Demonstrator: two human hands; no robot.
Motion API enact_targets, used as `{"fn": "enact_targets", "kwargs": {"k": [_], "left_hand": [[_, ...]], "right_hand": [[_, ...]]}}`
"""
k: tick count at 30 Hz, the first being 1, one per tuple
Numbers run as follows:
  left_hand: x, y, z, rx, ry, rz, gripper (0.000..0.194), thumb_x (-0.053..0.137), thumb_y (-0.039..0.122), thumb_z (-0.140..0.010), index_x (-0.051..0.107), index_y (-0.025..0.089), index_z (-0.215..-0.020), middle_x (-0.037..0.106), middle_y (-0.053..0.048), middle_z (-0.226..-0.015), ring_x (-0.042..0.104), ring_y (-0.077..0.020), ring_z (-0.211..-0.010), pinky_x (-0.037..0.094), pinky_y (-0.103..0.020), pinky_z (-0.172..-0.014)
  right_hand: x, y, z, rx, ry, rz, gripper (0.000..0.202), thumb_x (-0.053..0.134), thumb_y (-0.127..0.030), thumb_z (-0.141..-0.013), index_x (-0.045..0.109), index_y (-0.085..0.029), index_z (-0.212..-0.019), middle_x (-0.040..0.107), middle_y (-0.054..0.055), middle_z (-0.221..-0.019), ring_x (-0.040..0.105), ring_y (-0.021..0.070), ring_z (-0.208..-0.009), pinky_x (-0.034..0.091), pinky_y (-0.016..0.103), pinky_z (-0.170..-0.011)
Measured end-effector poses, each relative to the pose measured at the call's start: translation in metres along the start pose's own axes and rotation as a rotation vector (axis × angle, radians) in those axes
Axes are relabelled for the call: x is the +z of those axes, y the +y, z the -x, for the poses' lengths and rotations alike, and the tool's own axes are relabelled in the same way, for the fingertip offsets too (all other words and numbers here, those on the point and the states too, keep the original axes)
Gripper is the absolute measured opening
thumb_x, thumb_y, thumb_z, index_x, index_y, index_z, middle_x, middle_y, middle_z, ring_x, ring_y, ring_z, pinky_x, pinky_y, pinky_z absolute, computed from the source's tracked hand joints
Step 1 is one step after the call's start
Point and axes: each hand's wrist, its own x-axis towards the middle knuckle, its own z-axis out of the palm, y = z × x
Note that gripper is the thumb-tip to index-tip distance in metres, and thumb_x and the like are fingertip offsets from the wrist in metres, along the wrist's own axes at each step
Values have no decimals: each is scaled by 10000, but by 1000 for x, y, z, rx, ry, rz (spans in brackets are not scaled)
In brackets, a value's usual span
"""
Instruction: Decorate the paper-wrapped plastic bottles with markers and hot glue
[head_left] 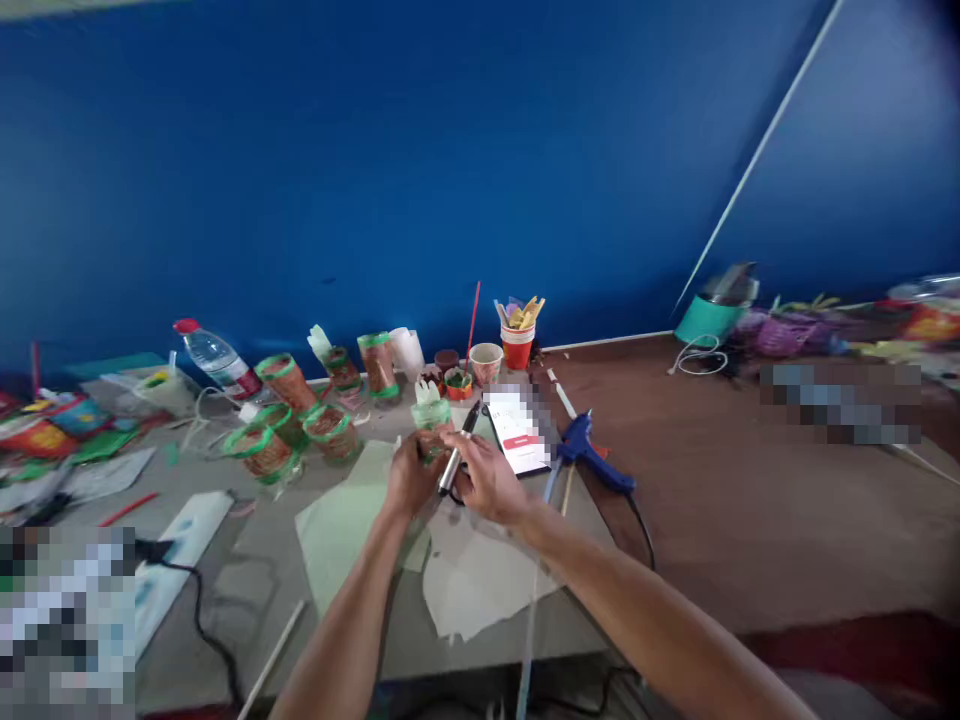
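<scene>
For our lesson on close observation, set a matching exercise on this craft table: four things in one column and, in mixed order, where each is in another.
Things:
1. glue gun
2. water bottle
3. red cup
4. silver tool

Places:
A. lying on its side at the left of the table
B. in the right hand
C. at the table's right edge, beside the phone
D. at the back by the blue wall, full of sticks

Pairs: 1-C, 2-A, 3-D, 4-B

Green cup [431,415] behind hands, blurred
</scene>
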Motion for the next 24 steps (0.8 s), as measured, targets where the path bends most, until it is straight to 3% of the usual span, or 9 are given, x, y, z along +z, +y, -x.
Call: {"fn": "enact_targets", "kwargs": {"k": [7, 24], "left_hand": [[1, 2, -1, -8, 0, 4, 281, 591, 361, -778, 595, 193, -1004, 708, -83, -1010, 652, -231, -951, 488, -362, -856], [-2, 7, 1, -5, 15, 30, 237, 608, 326, -769, 606, 201, -970, 716, -77, -996, 663, -218, -964, 498, -337, -856]], "right_hand": [[-1, 2, 1, 15, -11, -12, 562, 463, -64, -791, 408, -180, -1338, 653, 139, -1168, 598, 293, -1063, 503, 479, -909], [-3, -1, -1, -13, 29, 5, 534, 468, -55, -789, 421, -164, -1309, 661, 145, -1153, 610, 286, -1012, 528, 463, -864]]}}
